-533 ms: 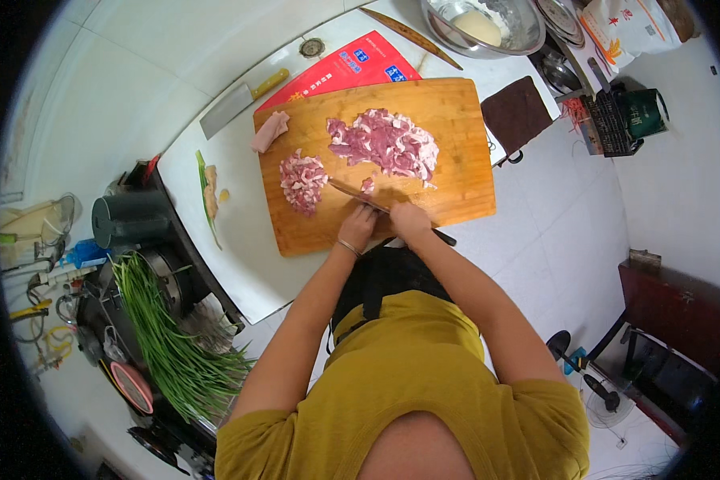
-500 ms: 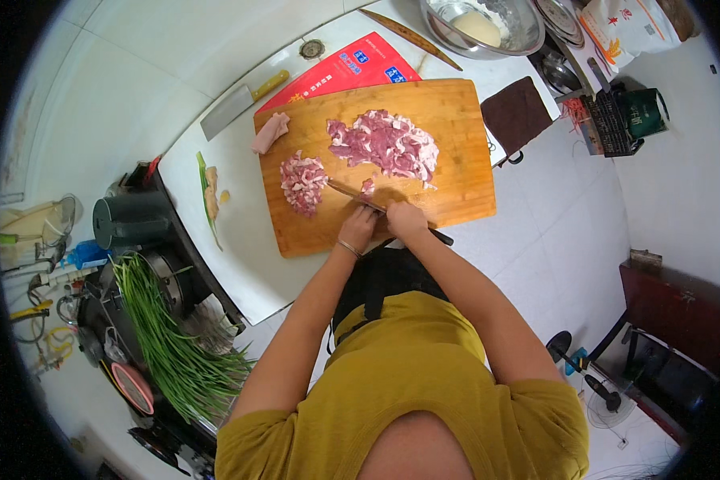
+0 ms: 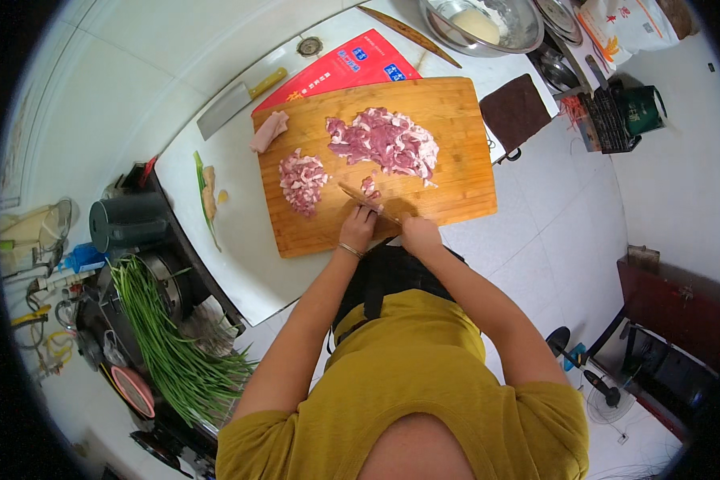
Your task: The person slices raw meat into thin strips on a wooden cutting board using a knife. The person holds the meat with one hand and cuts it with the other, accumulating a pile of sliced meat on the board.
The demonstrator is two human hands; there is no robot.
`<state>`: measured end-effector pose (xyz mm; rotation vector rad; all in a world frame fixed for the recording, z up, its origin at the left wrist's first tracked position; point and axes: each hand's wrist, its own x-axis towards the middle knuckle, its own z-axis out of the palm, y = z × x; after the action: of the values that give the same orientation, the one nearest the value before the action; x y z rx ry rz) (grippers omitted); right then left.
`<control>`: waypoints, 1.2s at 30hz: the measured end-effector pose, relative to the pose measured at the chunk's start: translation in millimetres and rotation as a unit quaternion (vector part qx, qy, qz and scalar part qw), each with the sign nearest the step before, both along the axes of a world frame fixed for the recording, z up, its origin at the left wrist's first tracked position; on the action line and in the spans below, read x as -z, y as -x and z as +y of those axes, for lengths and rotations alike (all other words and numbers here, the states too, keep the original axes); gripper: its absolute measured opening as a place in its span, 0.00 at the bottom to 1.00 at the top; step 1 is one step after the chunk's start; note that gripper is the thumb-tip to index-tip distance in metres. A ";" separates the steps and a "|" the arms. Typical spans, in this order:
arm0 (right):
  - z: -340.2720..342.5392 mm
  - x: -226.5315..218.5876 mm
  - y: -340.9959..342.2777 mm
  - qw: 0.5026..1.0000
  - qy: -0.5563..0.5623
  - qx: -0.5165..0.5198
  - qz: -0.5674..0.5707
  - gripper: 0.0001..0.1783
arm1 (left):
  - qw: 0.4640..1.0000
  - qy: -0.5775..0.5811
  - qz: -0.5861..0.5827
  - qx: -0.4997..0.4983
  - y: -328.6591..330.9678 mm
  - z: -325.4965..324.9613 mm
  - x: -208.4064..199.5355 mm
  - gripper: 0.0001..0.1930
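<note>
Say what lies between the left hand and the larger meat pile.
The head view shows the knife blade and a few small meat pieces between the left hand and the larger meat pile.

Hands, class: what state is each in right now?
Left hand: beside the knife; grip can't be told.
Right hand: closed, holding the knife.

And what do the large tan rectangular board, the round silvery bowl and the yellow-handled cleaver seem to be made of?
Board: likely smooth wood or bamboo, judging by its grain. Bowl: probably polished steel, given its bright reflections. Cleaver: apparently metal blade, flat and grey; handle maybe wood or plastic, unclear.
</note>
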<state>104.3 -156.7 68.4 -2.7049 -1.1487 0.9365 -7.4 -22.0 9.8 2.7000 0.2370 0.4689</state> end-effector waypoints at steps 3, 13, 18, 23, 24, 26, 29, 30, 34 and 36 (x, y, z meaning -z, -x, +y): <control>27.4 -7.5 0.8 1.000 0.009 0.012 0.018 0.11 | 0.999 0.022 0.033 -0.016 0.9 -2.6 7.7 0.20; -8.9 -7.4 -0.2 0.996 0.065 0.060 0.033 0.11 | 0.998 0.019 0.058 -0.001 5.0 -0.5 4.1 0.12; 27.9 0.0 -3.6 1.000 0.009 0.008 0.008 0.10 | 0.999 0.017 0.038 0.022 9.9 3.4 -5.4 0.13; 32.8 -19.2 -7.8 0.999 -0.037 0.003 0.006 0.08 | 0.999 0.027 0.024 0.017 12.4 3.5 -5.0 0.15; 25.4 -20.7 -7.8 1.000 -0.027 -0.006 0.003 0.08 | 1.000 0.016 0.012 0.013 13.3 3.8 -2.5 0.15; 11.9 -23.1 -6.3 1.000 -0.007 -0.024 -0.002 0.08 | 1.000 0.011 -0.004 0.012 13.2 2.5 2.4 0.15; 11.9 -3.8 -2.0 1.000 0.023 -0.017 -0.005 0.09 | 0.999 0.020 -0.006 0.026 9.8 4.9 -0.6 0.15; 21.2 -2.3 -1.3 0.999 0.025 -0.027 0.000 0.10 | 0.999 0.017 -0.002 0.027 10.1 6.4 5.7 0.16; 36.9 11.6 -4.1 0.998 0.026 -0.049 -0.003 0.11 | 0.999 0.008 -0.006 0.035 8.0 8.0 8.5 0.15; 28.1 12.1 -9.1 0.999 0.029 -0.041 0.002 0.11 | 0.999 0.015 0.020 0.039 9.3 7.6 8.6 0.14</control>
<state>113.4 -128.6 56.4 -2.7184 -1.2612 1.0012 -16.7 -14.4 1.2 2.6805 0.1466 0.3849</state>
